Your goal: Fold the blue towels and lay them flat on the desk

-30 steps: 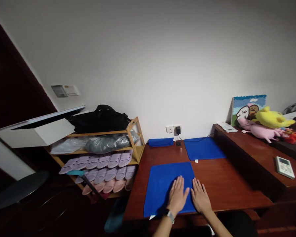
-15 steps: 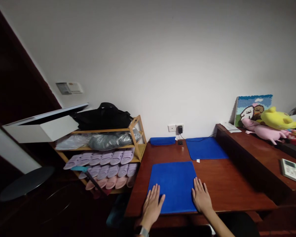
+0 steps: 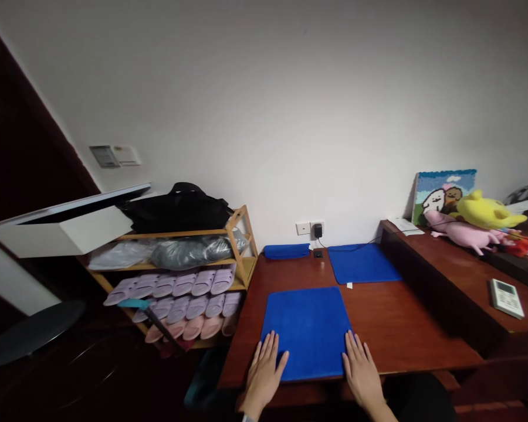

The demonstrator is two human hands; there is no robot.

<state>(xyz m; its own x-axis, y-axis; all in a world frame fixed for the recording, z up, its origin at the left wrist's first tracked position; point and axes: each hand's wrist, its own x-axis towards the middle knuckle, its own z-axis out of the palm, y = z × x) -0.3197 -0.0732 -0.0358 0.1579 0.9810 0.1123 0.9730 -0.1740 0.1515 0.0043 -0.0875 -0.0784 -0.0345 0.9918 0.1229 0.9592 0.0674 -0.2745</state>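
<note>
A blue cloth [image 3: 308, 328] lies spread flat on the brown wooden table [image 3: 405, 328], near its front edge. My left hand [image 3: 264, 366] rests flat over the cloth's left side, fingers stretched out and the thumb on the fabric. On the opposite side, my right hand [image 3: 361, 364] lies flat along the right edge, its fingers extended. Neither hand holds anything. Behind, a second blue cloth [image 3: 364, 264] is spread at the back right, with a small white tag at its front edge. A folded blue cloth [image 3: 287, 251] sits at the back left against the wall.
On the left stands a wooden rack [image 3: 242, 258] with purple slippers [image 3: 183, 281], pink slippers and a black bag [image 3: 180, 210]. A black plug [image 3: 318, 231] sits in the wall socket, its cable crossing the back cloth. A raised ledge at right bears plush toys [image 3: 488, 211] and a white device [image 3: 506, 298].
The view has shifted slightly, so the surroundings sit a little further left. Both hands stay flat at the cloth's sides, slightly nearer the front edge.
</note>
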